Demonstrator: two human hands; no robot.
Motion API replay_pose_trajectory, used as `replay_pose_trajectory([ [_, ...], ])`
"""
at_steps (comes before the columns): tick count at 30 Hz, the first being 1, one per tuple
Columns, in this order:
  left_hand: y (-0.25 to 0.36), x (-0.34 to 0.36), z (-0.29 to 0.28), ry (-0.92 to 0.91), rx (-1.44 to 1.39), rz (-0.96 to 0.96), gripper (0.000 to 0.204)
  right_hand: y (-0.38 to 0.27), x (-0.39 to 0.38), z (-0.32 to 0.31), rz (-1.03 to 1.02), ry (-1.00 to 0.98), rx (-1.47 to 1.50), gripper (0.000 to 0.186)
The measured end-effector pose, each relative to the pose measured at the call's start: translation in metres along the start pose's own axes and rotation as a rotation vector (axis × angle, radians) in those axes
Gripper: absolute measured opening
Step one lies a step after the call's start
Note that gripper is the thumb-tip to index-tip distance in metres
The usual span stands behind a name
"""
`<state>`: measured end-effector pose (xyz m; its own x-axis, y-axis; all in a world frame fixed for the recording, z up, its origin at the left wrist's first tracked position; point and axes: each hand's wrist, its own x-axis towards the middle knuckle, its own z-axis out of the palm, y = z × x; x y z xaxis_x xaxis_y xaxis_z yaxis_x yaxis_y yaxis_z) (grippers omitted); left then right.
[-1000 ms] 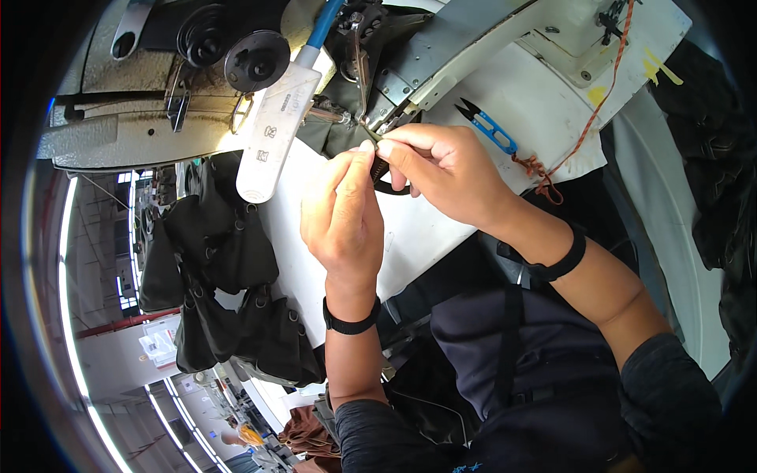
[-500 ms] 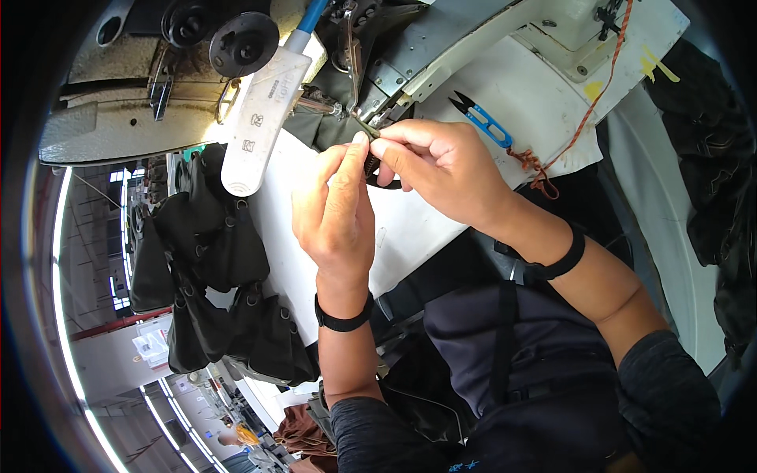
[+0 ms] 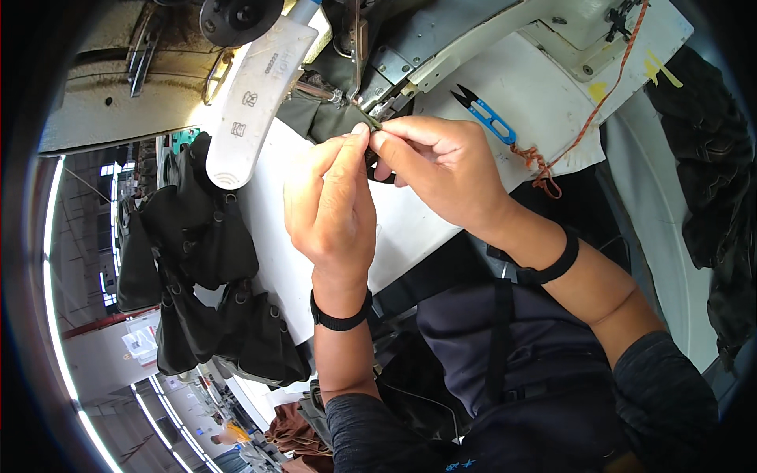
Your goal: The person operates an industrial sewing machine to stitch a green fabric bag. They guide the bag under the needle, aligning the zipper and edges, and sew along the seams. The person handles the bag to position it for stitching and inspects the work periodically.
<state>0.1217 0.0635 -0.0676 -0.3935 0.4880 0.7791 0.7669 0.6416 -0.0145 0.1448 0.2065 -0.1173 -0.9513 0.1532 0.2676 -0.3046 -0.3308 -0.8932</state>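
Observation:
Fingertips of my left hand (image 3: 331, 205) and my right hand (image 3: 457, 173) nearly meet at the edge of a dark olive fabric piece (image 3: 335, 120). Both hands are closed in a pinch on that narrow folded edge. The fabric reaches back under the needle area (image 3: 355, 96) of a sewing machine (image 3: 449, 35), just beyond my fingers. What lies beneath my right fingers is dark and mostly hidden. A black band circles each of my wrists.
Blue thread snips (image 3: 490, 120) lie right of my hands, tied to an orange cord (image 3: 585, 126). A white lamp (image 3: 251, 110) hangs at the upper left. Dark bags with metal rings (image 3: 209, 244) are heaped left of the white table (image 3: 276, 213). Dark cloth (image 3: 702, 142) hangs far right.
The whole view has shifted slightly, so the lamp and machine sit a little differently in the picture. My hands keep their pinch on the fabric edge, with hardly any movement.

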Motion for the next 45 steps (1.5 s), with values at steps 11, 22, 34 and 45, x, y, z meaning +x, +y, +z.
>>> replay_pose_trajectory([
  [11,-0.003,-0.006,-0.012,-0.174,-0.142,-0.149,0.049,-0.006,-0.006,0.001,0.067,-0.071,-0.014,0.021],
  [22,-0.003,-0.013,0.001,-0.039,-0.031,-0.128,0.047,-0.018,-0.004,0.004,0.027,-0.068,-0.024,0.023],
  [34,0.000,-0.009,0.004,0.048,-0.035,-0.031,0.041,-0.019,0.011,-0.015,0.179,-0.115,0.197,0.022],
  [45,0.002,-0.011,0.010,0.050,0.003,-0.208,0.038,-0.019,0.011,-0.003,0.300,-0.042,0.421,0.020],
])
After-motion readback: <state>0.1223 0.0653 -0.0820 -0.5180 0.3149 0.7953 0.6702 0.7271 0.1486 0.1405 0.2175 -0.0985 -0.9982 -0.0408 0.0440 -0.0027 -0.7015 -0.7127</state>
